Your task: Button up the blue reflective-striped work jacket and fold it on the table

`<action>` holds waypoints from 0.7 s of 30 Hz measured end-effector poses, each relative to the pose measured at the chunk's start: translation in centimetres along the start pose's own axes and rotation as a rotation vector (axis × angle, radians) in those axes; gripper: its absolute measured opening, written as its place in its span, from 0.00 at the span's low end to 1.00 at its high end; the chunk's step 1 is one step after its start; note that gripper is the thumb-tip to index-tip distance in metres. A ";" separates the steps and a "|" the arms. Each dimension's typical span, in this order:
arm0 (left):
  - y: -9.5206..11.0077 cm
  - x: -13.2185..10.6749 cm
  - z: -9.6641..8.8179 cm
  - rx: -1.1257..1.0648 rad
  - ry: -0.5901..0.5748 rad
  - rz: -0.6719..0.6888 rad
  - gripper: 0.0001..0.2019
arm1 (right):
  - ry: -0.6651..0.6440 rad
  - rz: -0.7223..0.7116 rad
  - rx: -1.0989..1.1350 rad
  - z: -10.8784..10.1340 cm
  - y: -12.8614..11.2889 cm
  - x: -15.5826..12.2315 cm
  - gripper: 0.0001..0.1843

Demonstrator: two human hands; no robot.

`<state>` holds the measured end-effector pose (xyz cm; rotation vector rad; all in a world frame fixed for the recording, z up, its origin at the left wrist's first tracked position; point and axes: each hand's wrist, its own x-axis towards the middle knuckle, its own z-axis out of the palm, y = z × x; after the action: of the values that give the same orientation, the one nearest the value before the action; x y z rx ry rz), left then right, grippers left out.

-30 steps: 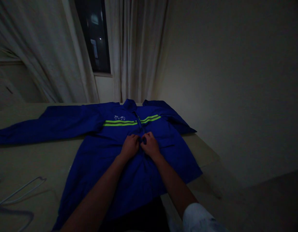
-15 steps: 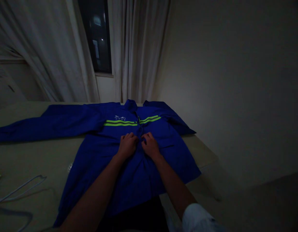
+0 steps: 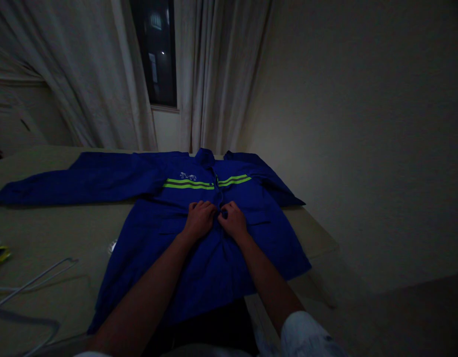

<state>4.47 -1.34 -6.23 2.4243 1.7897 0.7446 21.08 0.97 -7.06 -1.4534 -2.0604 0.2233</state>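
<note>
A blue jacket (image 3: 165, 228) with two yellow-green reflective stripes lies flat, front up, on a beige table (image 3: 58, 233). Its left sleeve stretches far to the left. My left hand (image 3: 199, 219) and my right hand (image 3: 234, 220) meet at the middle of the jacket's front closure, just below the stripes. Both have their fingers curled and pinched on the fabric edges there. What exactly sits between the fingertips is too dark to make out.
A white wire hanger (image 3: 31, 282) lies on the table at the left, with a small yellow-green object (image 3: 0, 255) near the left edge. Pale curtains (image 3: 98, 74) and a dark window (image 3: 156, 49) stand behind. The table's right edge (image 3: 321, 233) drops off beside a bare wall.
Both hands stay pinched at the same spot on the jacket front. The camera has shifted slightly, so the scene sits a little higher and to the right.
</note>
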 end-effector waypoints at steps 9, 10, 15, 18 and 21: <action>0.0 -0.1 0.1 -0.028 0.026 0.015 0.13 | -0.035 -0.016 -0.009 0.0 0.4 0.1 0.07; 0.0 -0.1 0.1 -0.027 0.026 0.011 0.13 | -0.038 -0.016 -0.006 0.0 0.4 0.1 0.08; 0.1 -0.2 0.1 -0.027 0.028 0.005 0.12 | -0.044 -0.009 -0.010 -0.1 0.3 0.1 0.07; 0.1 -0.2 0.1 -0.016 0.026 0.015 0.12 | -0.048 0.011 -0.034 0.0 0.2 0.0 0.06; 0.2 -0.1 0.0 -0.002 0.024 0.029 0.13 | -0.042 0.056 -0.068 0.1 -0.1 0.0 0.07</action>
<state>4.62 -1.53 -6.25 2.4555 1.7646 0.7805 20.91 0.94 -7.10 -1.5608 -2.0814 0.2100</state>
